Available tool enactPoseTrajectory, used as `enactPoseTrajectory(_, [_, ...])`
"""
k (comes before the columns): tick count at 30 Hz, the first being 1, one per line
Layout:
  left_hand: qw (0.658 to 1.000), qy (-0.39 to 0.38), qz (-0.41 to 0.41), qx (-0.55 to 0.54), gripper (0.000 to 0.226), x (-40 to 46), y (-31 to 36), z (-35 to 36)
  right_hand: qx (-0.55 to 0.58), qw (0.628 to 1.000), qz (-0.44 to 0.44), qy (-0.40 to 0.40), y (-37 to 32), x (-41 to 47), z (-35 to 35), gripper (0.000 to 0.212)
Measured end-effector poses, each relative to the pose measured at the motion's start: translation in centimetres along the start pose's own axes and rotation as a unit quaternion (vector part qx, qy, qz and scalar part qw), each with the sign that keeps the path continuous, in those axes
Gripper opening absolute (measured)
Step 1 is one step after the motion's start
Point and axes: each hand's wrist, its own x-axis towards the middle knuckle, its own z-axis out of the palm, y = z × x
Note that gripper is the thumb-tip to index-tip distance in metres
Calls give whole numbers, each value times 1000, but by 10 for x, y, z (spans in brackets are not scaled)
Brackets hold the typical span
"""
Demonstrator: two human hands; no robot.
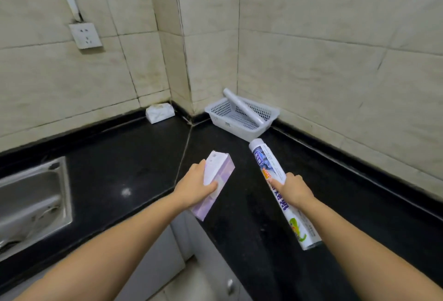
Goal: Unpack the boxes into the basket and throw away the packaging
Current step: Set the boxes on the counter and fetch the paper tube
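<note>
Left hand (pixel 196 186) grips the purple box (pixel 215 182), right hand (pixel 296 189) grips the printed roll (pixel 271 165) near the basket (pixel 230 122)

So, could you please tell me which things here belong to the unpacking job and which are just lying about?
Part of the job:
- purple box, held in the left hand
- printed roll, held in the right hand
- white basket
- plain white roll already in the basket

Just lying about:
- tissue pack
- steel sink
- wall socket
</note>
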Motion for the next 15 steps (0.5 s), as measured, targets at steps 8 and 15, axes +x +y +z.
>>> enactPoseTrajectory(8, [983,-131,92,94,80,132,-35,31,-50,994,101,-1,-8,75,39,61])
enactPoseTrajectory(15, [932,-214,247,158,75,246,-66,59,-44,979,191,60,-28,111,83,59])
